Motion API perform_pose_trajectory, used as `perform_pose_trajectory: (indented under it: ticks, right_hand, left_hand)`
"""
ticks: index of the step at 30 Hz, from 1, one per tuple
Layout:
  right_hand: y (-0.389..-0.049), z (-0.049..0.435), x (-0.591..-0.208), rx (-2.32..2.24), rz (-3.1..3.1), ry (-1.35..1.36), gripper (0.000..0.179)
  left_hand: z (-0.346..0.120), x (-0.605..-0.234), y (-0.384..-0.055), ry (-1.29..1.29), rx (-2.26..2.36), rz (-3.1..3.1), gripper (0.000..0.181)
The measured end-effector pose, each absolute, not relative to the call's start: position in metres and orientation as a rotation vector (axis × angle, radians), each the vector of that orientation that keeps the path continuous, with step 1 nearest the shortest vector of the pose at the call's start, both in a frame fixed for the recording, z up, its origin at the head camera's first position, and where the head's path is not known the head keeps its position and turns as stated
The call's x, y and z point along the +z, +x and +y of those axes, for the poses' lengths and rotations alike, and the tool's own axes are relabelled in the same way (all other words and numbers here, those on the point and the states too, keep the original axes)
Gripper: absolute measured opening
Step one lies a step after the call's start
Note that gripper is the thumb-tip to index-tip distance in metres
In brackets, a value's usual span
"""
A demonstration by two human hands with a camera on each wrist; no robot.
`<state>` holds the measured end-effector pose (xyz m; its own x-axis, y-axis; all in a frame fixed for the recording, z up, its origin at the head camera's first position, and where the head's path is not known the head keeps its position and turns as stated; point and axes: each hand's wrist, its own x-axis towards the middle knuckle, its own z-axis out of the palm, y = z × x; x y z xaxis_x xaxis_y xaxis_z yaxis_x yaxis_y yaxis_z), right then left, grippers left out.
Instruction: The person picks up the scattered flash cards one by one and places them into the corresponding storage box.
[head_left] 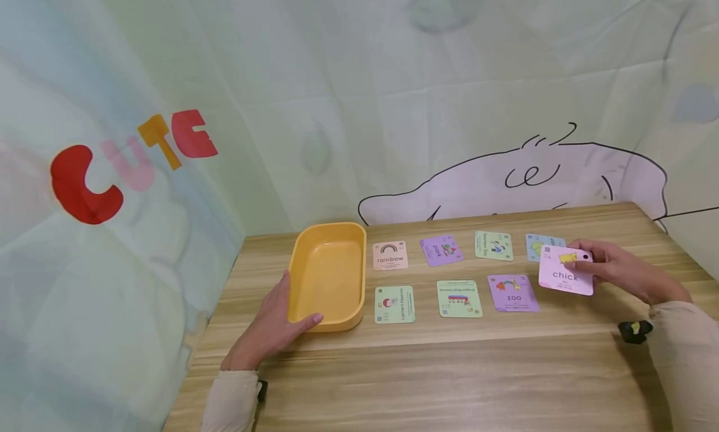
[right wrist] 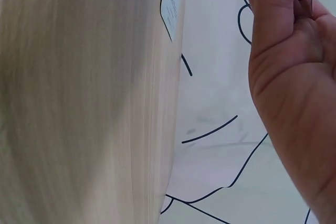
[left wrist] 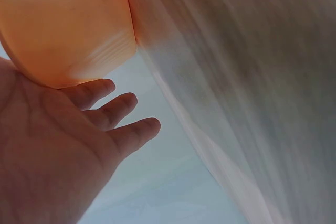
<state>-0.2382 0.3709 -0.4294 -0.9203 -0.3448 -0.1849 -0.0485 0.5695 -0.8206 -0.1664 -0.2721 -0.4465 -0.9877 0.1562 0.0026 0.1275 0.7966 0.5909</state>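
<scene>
Though my right grip (head_left: 620, 271) pinches the square pink paper card (head_left: 563, 277) toward the surface's (head_left: 449, 376) right edge, slackening could drop it; my left grip (head_left: 273, 327), relaxed, touches the oblong yellow plastic tray (head_left: 330, 273).

Tray (head_left: 328, 279) on table (head_left: 427, 382), left of cards (head_left: 459, 299) in two rows

You've got a wood-grain tbl (head_left: 449, 382), w/ creased pale grn-blue sheeting (head_left: 314, 63) hung behind it & on your L. L side has "CUTE" lettering (head_left: 137, 181) in red, pink, orange; far side, a blk-outlined cartoon (head_left: 477, 191) at tbl's back edge. Light's soft.
</scene>
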Motion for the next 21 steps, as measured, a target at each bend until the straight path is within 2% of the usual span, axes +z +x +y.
perform_pose_trajectory:
  ticks: [21]
  right_hand:
    - [-0.249, 0.347, -0.42, -1.294, 2.502, -0.329, 0.036]
  left_hand:
    - [-0.271, -0.441, -0.165, 0.13, 0.828, 2.906, 0.123]
